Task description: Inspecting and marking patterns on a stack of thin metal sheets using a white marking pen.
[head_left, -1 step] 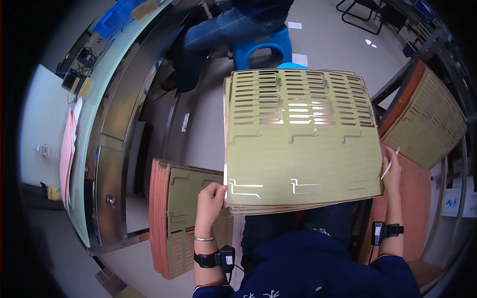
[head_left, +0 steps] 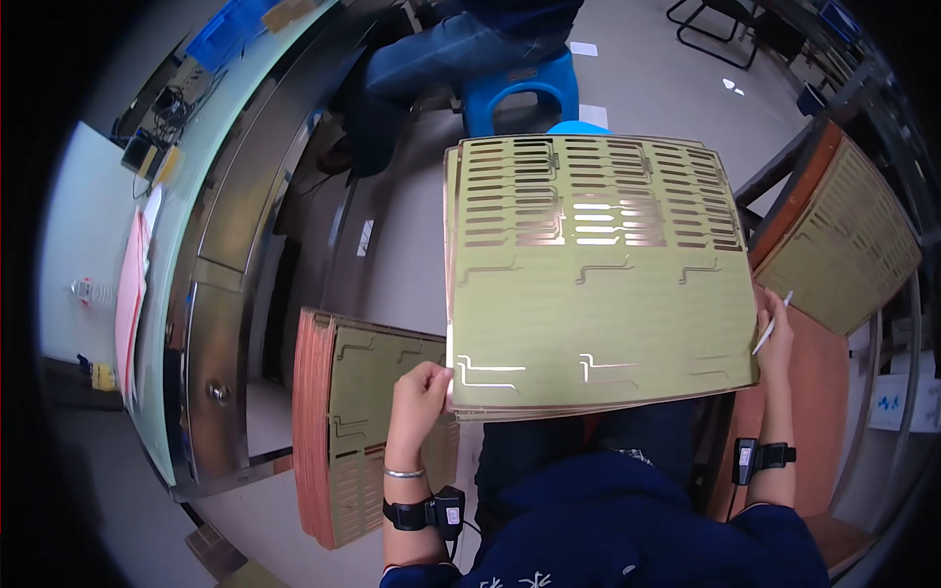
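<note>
A small stack of thin, pale green circuit board panels (head_left: 608,323) with shiny copper-coloured traces lies over my lap, its sheets slightly fanned at the lower edge. My left hand (head_left: 421,392) is closed on the stack's lower left corner, thumb against the edge. At the right edge is my right hand (head_left: 776,338), its fingers curled by the panels and holding a slim white pen-like stick (head_left: 772,322). The fingers beneath the panels are hidden. Left of my lap stands a thick stack of similar panels (head_left: 387,392) with copper-red edges.
More green panels (head_left: 843,235) lean on a reddish-brown board at the right. A metal-fronted workbench (head_left: 230,323) runs along the left, with a blue bin (head_left: 223,37) at its far end. Ahead, another person in jeans (head_left: 431,64) sits on a blue stool (head_left: 520,96).
The panels and my left hand sit very slightly further right in the picture. Both hands keep their hold.
</note>
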`<state>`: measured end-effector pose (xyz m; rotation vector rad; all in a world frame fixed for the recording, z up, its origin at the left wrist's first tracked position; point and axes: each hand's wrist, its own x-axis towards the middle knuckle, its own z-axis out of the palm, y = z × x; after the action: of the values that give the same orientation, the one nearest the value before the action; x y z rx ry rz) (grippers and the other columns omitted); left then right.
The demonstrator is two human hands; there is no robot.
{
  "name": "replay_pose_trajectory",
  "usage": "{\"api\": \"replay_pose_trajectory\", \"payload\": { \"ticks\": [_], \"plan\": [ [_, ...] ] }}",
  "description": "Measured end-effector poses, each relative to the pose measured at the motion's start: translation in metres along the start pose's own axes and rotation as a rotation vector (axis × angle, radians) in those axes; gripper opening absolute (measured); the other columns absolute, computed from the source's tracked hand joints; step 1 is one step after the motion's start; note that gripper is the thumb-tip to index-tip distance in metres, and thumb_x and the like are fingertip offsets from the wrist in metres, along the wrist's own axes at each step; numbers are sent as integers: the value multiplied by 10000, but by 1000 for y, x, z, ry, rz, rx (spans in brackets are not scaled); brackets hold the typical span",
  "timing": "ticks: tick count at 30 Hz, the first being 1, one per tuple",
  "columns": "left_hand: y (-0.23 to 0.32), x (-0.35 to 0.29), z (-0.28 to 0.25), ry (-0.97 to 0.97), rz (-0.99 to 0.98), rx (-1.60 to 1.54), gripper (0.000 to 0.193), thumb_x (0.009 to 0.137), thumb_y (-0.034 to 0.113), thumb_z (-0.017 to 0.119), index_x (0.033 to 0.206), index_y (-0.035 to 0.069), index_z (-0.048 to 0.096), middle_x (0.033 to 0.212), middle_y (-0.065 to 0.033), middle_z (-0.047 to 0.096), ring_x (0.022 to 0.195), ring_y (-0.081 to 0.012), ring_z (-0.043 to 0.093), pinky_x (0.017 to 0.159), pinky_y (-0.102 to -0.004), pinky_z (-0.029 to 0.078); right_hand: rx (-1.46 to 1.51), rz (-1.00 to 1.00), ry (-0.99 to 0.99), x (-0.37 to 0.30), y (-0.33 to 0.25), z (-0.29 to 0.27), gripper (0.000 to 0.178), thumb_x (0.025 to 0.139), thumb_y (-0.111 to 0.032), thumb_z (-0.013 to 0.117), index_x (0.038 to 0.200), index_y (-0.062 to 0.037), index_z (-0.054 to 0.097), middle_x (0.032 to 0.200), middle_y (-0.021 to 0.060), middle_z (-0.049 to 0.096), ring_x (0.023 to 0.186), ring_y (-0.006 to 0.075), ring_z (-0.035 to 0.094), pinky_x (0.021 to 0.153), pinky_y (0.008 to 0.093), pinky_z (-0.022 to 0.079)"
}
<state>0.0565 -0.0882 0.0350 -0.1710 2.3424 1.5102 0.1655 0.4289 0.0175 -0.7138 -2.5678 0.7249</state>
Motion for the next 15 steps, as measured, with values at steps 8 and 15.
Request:
{"api": "replay_pose_trajectory", "payload": {
  "ticks": [8, 15],
  "plan": [
    [-8, -19, 10, -9, 19, 74, 252, 917, 142, 608, 734, -32, 612, 523, -81, 554, 453, -155, 538, 469, -298, 426, 285, -380, -77, -30, -79, 23, 390, 1019, -299, 407, 1127, 0, 633, 991, 159, 636, 950, 267, 607, 849, 361, 464],
    [-13, -16, 26, 198, 241, 390, 357, 923, 225, 617, 670, -23, 574, 524, -148, 521, 446, -262, 513, 473, -359, 409, 627, -689, -731, -108, -208, 86, 155, 783, -37, 682, 939, -36, 674, 876, 107, 654, 819, 266, 626, 760, 346, 497]
  ]
}}
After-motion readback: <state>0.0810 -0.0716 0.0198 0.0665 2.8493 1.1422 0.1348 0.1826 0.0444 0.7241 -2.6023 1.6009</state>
